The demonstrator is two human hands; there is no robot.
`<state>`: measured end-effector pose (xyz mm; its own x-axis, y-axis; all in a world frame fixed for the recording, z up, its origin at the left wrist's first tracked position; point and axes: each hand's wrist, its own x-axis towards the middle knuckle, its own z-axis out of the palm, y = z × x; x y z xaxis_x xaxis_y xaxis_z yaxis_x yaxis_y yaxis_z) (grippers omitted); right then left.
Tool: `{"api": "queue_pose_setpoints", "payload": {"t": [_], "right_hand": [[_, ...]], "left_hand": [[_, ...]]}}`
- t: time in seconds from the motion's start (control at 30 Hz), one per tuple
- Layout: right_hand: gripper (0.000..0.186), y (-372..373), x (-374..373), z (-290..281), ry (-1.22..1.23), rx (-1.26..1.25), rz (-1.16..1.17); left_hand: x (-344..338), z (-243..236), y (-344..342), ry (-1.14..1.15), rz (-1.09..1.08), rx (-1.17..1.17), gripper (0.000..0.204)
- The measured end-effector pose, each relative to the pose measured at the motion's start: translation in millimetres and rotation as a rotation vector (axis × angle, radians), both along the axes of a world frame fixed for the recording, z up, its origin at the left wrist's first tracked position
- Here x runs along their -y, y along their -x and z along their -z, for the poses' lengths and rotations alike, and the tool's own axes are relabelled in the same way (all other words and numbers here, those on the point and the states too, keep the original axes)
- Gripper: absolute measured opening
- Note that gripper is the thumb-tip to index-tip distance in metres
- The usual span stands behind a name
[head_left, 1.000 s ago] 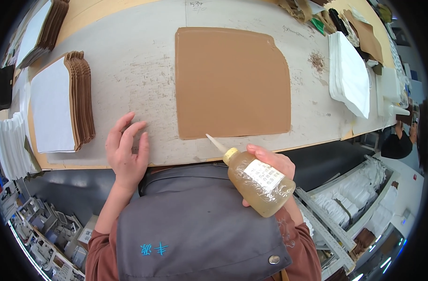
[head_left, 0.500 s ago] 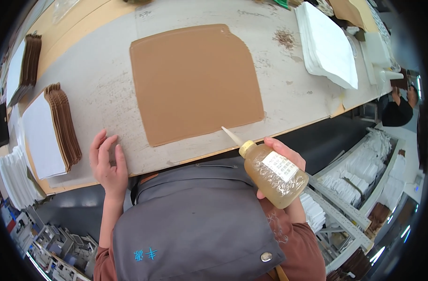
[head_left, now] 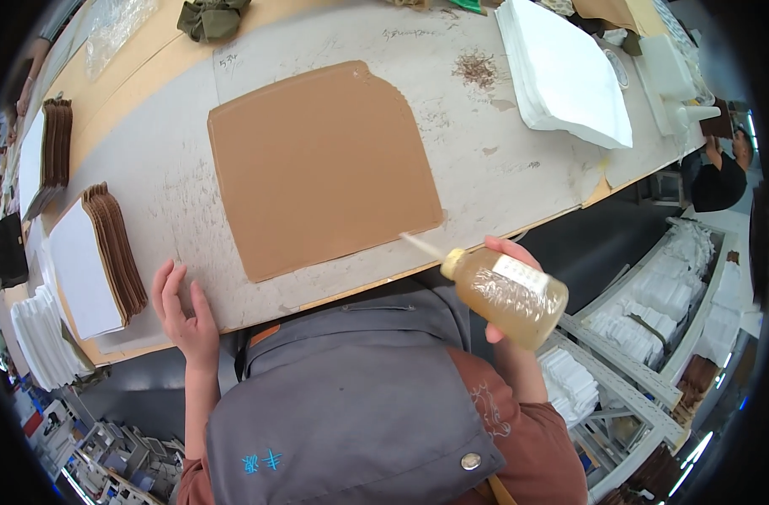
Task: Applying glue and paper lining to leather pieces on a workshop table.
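A flat brown panel with one notched, rounded corner lies on the grey-topped table. My right hand is wrapped round a clear squeeze bottle of yellowish liquid, with a pale label and a long tapered nozzle. The bottle is tilted, and its nozzle tip is at the panel's near edge; whether it touches, I cannot tell. My left hand rests at the table's front edge, fingers apart and holding nothing. Close to its left stands a stack of brown pieces topped with a white sheet.
Another brown stack and white folded pieces are at the left. A white stack lies at the far right, near brown scraps. Dark green cloth is at the back. Right of me, a metal rack holds white bundles; a person is beyond.
My view has shifted, so the table and panel sit further left. The bottle has tipped flatter in my right hand. My left hand stays open at the table edge.
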<state>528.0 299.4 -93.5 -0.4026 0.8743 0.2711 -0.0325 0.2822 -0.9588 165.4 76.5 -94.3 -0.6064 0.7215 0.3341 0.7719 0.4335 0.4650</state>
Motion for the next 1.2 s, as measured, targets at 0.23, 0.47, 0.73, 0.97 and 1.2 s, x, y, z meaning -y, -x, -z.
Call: {"api": "queue_pose_setpoints", "payload": {"t": [0.23,0.47,0.73,0.97,1.2], "right_hand": [[0.113,-9,-51,5,0.587,-0.621,0.211],[0.084,-101,-154,-23,0.291,0.065,0.538],[0.083,-118,-232,-75,-0.104,1.642,0.866],[0.073,-163,-298,-43,-0.905,1.551,0.862],[0.079,-68,-331,-49,-0.099,0.93,0.369]], "left_hand": [[-39,-53,-28,-0.067,0.047,0.047,0.016],[-155,-139,-91,-0.26,1.303,1.182,0.032],[-199,-133,-129,-0.493,1.613,1.373,0.025],[-215,-129,-122,0.051,0.808,1.296,0.026],[-232,-102,-125,0.13,0.758,1.271,0.019]]}}
